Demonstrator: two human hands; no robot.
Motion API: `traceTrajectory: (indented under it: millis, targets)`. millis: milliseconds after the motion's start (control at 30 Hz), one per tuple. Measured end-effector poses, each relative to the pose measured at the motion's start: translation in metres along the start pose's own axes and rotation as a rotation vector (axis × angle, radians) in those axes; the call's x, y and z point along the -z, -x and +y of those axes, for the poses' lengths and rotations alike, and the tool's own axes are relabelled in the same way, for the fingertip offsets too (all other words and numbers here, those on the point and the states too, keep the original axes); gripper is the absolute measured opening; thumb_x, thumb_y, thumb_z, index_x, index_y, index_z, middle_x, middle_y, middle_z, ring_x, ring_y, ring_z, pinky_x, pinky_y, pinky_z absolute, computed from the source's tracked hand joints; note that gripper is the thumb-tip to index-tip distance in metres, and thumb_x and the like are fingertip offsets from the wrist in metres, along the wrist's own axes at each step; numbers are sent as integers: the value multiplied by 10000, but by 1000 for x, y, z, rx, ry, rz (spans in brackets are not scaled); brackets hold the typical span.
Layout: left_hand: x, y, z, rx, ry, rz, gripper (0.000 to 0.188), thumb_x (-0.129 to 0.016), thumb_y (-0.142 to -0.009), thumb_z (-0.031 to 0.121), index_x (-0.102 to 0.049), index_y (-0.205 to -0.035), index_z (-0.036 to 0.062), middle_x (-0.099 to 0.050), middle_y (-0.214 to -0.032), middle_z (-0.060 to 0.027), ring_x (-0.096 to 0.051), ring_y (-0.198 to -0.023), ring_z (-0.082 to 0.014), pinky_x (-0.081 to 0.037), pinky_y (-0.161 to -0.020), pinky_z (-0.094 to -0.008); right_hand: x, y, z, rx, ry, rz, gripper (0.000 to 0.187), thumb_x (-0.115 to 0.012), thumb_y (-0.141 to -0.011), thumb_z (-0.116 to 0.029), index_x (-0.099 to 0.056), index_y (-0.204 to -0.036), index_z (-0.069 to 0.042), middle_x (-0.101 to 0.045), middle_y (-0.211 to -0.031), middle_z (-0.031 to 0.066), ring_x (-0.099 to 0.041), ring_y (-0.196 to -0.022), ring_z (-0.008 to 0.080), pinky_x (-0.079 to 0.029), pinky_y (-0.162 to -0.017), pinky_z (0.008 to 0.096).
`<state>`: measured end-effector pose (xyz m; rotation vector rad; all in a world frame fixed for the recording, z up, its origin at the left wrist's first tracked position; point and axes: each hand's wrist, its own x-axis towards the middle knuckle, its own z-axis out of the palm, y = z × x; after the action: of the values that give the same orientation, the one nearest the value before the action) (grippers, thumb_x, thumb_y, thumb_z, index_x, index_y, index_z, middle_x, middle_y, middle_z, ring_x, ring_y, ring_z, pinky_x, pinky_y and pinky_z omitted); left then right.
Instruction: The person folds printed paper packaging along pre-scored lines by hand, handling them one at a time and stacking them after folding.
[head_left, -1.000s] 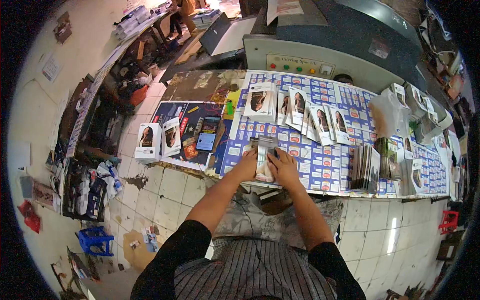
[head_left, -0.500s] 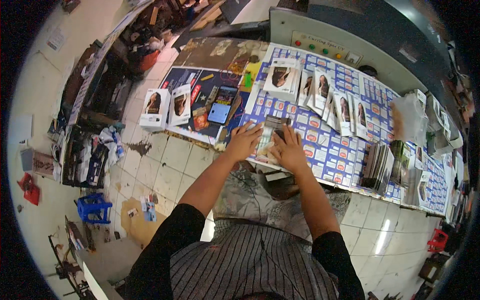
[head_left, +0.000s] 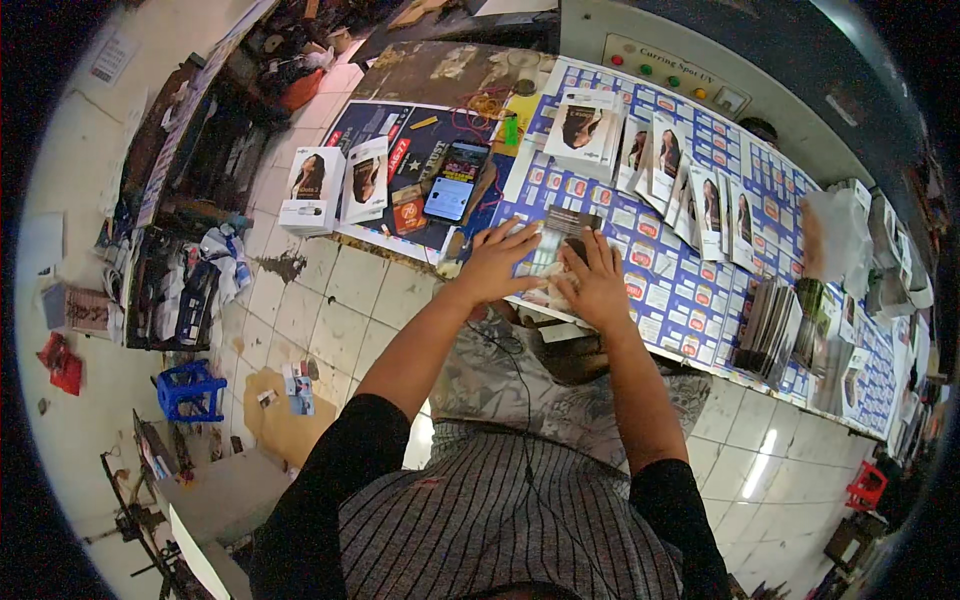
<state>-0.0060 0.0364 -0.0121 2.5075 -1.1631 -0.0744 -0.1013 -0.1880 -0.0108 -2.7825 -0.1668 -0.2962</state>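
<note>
Flat on the near edge of the table lies a dark printed piece [head_left: 568,222], its far end brown-black and its middle pale and glossy; it looks like a folded card or flattened carton. My left hand [head_left: 500,262] rests on its left side, fingers stretched out toward the right. On its right side my right hand [head_left: 597,278] lies with fingers apart, pointing away from me. Both palms face down, and they cover part of the piece. Nothing is gripped in either hand.
Stacks of white printed cartons [head_left: 585,130] stand beyond my hands, with two more stacks [head_left: 312,190] at the left. A phone [head_left: 457,182] lies left of centre. Dark card stacks [head_left: 768,330] and a clear plastic bag [head_left: 840,230] are at the right. A grey control panel [head_left: 670,75] stands behind.
The whole view has shifted, so the table sits higher and slightly to the right. Both hands stay on the printed piece; my right fingers look more stretched out.
</note>
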Motion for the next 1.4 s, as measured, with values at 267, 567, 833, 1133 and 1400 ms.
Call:
traceTrajectory:
  millis: [267, 567, 833, 1133, 1400]
  targets:
    - [1, -2, 0, -1, -14, -27, 853, -724, -771, 592, -470, -1471, 175, -322, -1609, -3, -267, -1477, -283, -233, -1115, -532, -2, -1, 1, 10, -27, 28, 555, -642, -887, -443, -578, -1364, -167, -322, -1564, 206, -290, -1451, 394, -240, -1148, 589]
    - [4, -2, 1, 0, -11, -64, 827, -699, -789, 608, -499, -1445, 145, -354, -1588, -17, -242, -1482, -270, -185, -1147, -519, 1, -1, -1, -16, 6, 8, 565, -627, -904, -473, -573, -1380, -173, -315, -1574, 182, -284, -1456, 375, -233, -1164, 556]
    - [7, -3, 4, 4, -21, -86, 836, -677, -808, 618, -477, -1461, 136, -330, -1600, -31, -235, -1484, -281, -183, -1148, -509, 0, -1, 0, -62, -33, -30, 615, -526, -971, -452, -433, -1484, -126, -295, -1593, 158, -257, -1479, 340, -207, -1181, 537]
    - [2, -3, -3, -9, -32, -119, 840, -646, -810, 661, -451, -1485, 199, -246, -1638, -25, -199, -1497, -312, -176, -1141, -577, -1, -3, -3, -91, -19, -60, 627, -451, -1005, -476, -367, -1522, -132, -272, -1611, 128, -226, -1497, 301, -180, -1192, 526]
    - [5, -5, 2, -34, -112, -188, 812, -643, -834, 625, -447, -1482, 175, -217, -1646, -36, -156, -1506, -327, -162, -1152, -579, 11, -2, 38, -183, -93, 391, 603, -665, -888, -333, -488, -1403, -75, -439, -1464, 206, -412, -1333, 412, -290, -1108, 564]
